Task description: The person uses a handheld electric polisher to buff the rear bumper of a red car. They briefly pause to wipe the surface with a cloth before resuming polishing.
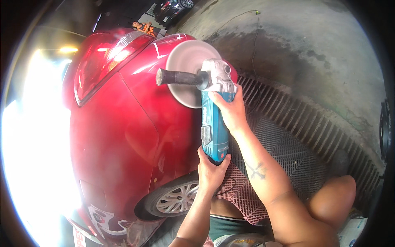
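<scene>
A teal and silver rotary polisher [214, 113] with a dark side handle [179, 77] is held up against the red car [119, 140]. Its round whitish pad [181, 57] lies at the car's rounded corner, just past the lamp; its face toward the paint is hidden. My right hand [231, 108] wraps round the body just below the metal head, thumb on top. At the rear end, my left hand [212, 168] grips the polisher from below with thumb and fingers on either side. Neither hand is on the side handle.
A lamp [109, 57] and a wheel [179, 198] belong to the red car. Slatted drain grating [296, 115] and floor matting [279, 152] lie to the right. A cord [254, 45] crosses the concrete. Farther off are a person in orange [145, 29] and a dark car [170, 11].
</scene>
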`<state>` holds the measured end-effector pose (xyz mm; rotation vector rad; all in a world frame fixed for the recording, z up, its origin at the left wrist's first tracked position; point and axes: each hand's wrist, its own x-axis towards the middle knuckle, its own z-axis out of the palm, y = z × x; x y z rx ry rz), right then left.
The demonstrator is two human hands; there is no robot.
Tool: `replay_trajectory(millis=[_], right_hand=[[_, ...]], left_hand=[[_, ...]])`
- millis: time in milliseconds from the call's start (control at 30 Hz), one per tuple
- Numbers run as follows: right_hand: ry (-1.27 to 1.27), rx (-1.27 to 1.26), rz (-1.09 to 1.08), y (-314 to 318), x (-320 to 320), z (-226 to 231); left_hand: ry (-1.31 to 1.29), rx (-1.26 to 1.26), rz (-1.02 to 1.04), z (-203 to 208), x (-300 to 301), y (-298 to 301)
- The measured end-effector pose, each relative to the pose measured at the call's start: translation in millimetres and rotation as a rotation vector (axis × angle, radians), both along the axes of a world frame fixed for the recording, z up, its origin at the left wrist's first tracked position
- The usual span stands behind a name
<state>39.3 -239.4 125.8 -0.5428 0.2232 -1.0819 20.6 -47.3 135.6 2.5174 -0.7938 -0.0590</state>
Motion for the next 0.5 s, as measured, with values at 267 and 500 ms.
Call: replay_trajectory(millis=[267, 500], right_hand=[[0.082, -0.146, 0.082, 110.4, -9.7, 2.6], [0.116, -0.247, 0.136, 112.4, -25.7, -28.9]], left_hand=[[-0.1, -0.045, 0.167, -38.7, 15.4, 107.5], [-0.01, -0.128, 0.163, -79.7, -2.4, 106.4]])
